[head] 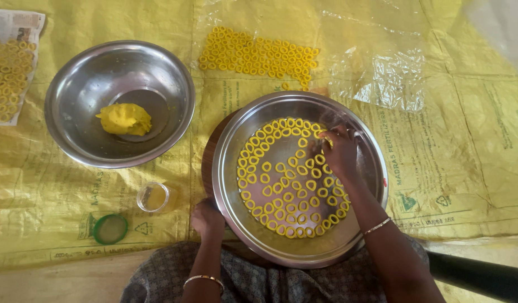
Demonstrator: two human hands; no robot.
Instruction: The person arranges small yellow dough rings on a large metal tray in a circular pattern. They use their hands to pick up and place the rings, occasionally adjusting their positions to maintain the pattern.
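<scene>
Head view: right hand [338,151] over far side of steel plate [232,185], fingers [326,137] pinched on yellow dough ring [328,142] near plate's upper edge. Plate full of dough rings [287,197], arranged in circles. Left hand [207,217] rests at plate's near-left rim, fingers curled; grip unclear. Steel bowl [74,129] with dough lump [124,119] to left; small glass [153,197] and green lid [109,229] nearby on yellow sheet [472,168].

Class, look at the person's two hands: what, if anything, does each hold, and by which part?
The left hand rests at the near left rim of the steel plate. The right hand pinches among the yellow dough rings on the plate; whether it holds one cannot be told.
</scene>
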